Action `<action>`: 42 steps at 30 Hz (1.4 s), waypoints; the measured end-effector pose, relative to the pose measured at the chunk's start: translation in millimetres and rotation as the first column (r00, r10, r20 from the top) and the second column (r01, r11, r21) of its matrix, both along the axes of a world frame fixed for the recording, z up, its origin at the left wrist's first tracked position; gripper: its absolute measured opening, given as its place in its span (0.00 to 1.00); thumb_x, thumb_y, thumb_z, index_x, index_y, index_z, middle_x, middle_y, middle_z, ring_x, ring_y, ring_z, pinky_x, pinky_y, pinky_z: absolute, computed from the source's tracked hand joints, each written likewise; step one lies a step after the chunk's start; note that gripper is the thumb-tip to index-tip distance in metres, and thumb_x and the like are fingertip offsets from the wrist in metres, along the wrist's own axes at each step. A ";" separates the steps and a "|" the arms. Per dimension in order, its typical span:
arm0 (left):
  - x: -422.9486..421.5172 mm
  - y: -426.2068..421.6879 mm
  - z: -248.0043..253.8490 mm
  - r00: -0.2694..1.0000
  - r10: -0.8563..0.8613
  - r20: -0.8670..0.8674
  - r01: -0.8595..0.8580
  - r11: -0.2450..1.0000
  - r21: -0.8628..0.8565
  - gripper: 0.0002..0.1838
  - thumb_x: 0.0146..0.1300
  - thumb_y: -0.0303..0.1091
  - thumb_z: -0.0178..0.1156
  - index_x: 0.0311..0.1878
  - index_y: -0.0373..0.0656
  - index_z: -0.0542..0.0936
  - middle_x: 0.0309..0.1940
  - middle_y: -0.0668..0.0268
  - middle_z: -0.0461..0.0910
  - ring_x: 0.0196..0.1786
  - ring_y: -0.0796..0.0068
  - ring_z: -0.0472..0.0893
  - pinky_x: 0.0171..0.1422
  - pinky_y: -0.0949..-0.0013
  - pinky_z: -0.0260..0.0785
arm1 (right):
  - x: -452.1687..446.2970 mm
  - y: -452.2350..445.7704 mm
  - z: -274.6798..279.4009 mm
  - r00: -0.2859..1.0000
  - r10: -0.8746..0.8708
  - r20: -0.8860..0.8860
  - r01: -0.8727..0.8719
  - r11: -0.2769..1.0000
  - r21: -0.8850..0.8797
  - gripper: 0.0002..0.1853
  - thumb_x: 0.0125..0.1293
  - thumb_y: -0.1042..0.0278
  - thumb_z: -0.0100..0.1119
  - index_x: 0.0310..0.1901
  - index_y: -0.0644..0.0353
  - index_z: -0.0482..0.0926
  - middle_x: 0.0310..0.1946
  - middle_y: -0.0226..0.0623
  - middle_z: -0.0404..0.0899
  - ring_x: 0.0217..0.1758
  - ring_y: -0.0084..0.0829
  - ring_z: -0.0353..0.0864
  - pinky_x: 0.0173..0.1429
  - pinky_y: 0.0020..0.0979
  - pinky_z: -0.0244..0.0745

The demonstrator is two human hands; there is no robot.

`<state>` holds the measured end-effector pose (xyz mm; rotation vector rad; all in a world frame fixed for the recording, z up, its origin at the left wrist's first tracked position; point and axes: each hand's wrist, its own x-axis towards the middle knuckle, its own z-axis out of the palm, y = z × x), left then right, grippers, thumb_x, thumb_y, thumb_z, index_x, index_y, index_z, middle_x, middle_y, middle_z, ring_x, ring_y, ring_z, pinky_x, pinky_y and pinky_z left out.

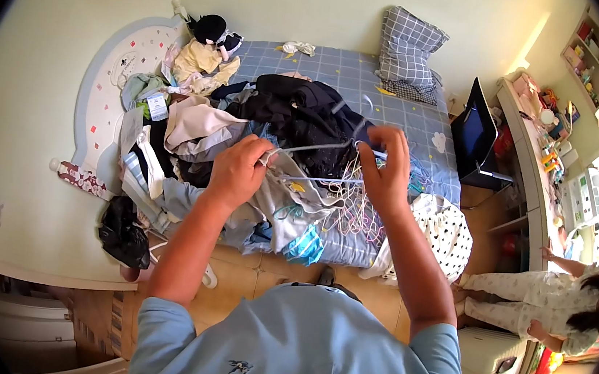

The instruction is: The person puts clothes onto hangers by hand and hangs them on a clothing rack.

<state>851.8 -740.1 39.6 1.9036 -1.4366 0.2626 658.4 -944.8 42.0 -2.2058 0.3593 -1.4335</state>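
In the head view, a pale clothes hanger [311,148] spans the space between my two hands above the bed. My left hand [237,171] is closed at the hanger's left end, where light grey cloth also lies against the fingers. My right hand [387,173] pinches the hanger's other end, thumb and fingers curled round it. Beneath them lies a light grey garment [305,198] with a yellow patch; whether it hangs on the hanger I cannot tell. A tangle of thin wire hangers [359,211] lies just under my right hand.
Piled clothes, including a black garment [307,115], cover the checked bed [348,72]. A pillow [409,49] leans at the back. Polka-dot fabric [440,235] drapes off the right corner. A black bag [123,230] stands at left; another person [539,300] is at right, by a desk [528,160].
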 end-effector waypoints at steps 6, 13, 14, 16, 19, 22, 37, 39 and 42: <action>-0.5 39.2 15.1 0.999 0.054 0.006 -0.054 0.996 -0.074 0.06 0.67 0.30 0.62 0.45 0.44 0.80 0.38 0.61 0.82 0.39 0.52 0.83 0.41 0.57 0.75 | 18.3 114.0 -88.7 0.870 0.430 -0.239 -0.385 0.898 0.214 0.23 0.59 0.74 0.73 0.55 0.63 0.77 0.54 0.47 0.79 0.57 0.50 0.80 0.60 0.41 0.77; 5.8 83.1 31.7 0.985 0.055 -0.164 -0.069 0.994 -0.084 0.10 0.68 0.31 0.64 0.51 0.44 0.82 0.43 0.58 0.85 0.41 0.56 0.86 0.44 0.62 0.77 | 60.9 153.3 -150.1 0.741 0.359 -0.568 -0.305 0.933 0.192 0.23 0.59 0.57 0.72 0.53 0.58 0.79 0.47 0.44 0.83 0.56 0.48 0.80 0.63 0.47 0.66; 10.3 91.4 31.8 0.977 0.049 -0.208 -0.068 0.994 -0.088 0.11 0.69 0.31 0.64 0.53 0.44 0.82 0.43 0.57 0.86 0.41 0.57 0.86 0.45 0.63 0.77 | 57.7 152.7 -153.9 0.674 0.363 -0.643 -0.292 0.931 0.220 0.22 0.59 0.57 0.72 0.52 0.57 0.80 0.45 0.42 0.84 0.55 0.46 0.81 0.63 0.46 0.66; 24.9 107.1 26.2 0.983 0.061 -0.174 -0.082 0.990 -0.117 0.11 0.70 0.31 0.64 0.54 0.44 0.83 0.43 0.57 0.86 0.38 0.62 0.85 0.44 0.66 0.76 | 43.7 147.8 -159.8 0.732 0.384 -0.562 -0.342 0.922 0.184 0.18 0.59 0.56 0.71 0.47 0.54 0.83 0.40 0.40 0.85 0.51 0.44 0.83 0.65 0.47 0.64; 45.8 131.1 20.9 0.959 0.039 -0.279 -0.068 0.993 -0.093 0.12 0.71 0.31 0.63 0.55 0.42 0.83 0.41 0.58 0.87 0.34 0.72 0.82 0.43 0.71 0.75 | 14.9 130.7 -148.4 0.682 0.372 -0.629 -0.348 0.922 0.169 0.15 0.58 0.57 0.72 0.43 0.53 0.84 0.37 0.39 0.85 0.51 0.42 0.83 0.68 0.49 0.62; 61.3 146.7 10.4 0.961 0.036 -0.274 -0.052 0.997 -0.053 0.11 0.72 0.32 0.63 0.54 0.42 0.84 0.40 0.58 0.86 0.32 0.72 0.80 0.41 0.70 0.73 | -4.4 115.4 -134.2 0.729 0.229 -0.645 -0.306 0.952 -0.008 0.14 0.58 0.56 0.74 0.42 0.52 0.84 0.42 0.33 0.85 0.55 0.39 0.81 0.76 0.53 0.56; 87.7 174.4 -39.8 0.993 -0.041 -0.113 0.055 0.991 0.120 0.09 0.69 0.32 0.65 0.49 0.42 0.85 0.42 0.57 0.87 0.42 0.54 0.87 0.47 0.64 0.78 | -91.9 52.0 -78.4 0.795 0.028 -0.606 -0.124 0.985 -0.117 0.18 0.50 0.57 0.80 0.32 0.57 0.80 0.30 0.35 0.80 0.42 0.41 0.82 0.68 0.46 0.65; 81.3 169.7 -38.7 0.990 -0.081 -0.119 0.095 0.989 0.116 0.08 0.68 0.31 0.65 0.49 0.42 0.85 0.41 0.58 0.87 0.41 0.55 0.86 0.46 0.65 0.78 | -92.2 49.8 -76.4 0.781 0.039 -0.624 -0.141 0.983 -0.116 0.17 0.50 0.58 0.80 0.33 0.56 0.80 0.31 0.35 0.80 0.42 0.41 0.82 0.68 0.46 0.65; 63.1 157.3 -41.1 0.981 -0.129 -0.142 0.147 0.982 0.120 0.08 0.67 0.29 0.65 0.48 0.43 0.85 0.37 0.60 0.85 0.36 0.59 0.85 0.42 0.66 0.76 | -87.7 54.2 -70.2 0.800 0.075 -0.595 -0.194 0.971 -0.138 0.16 0.51 0.61 0.79 0.35 0.56 0.80 0.32 0.34 0.80 0.44 0.41 0.82 0.68 0.46 0.65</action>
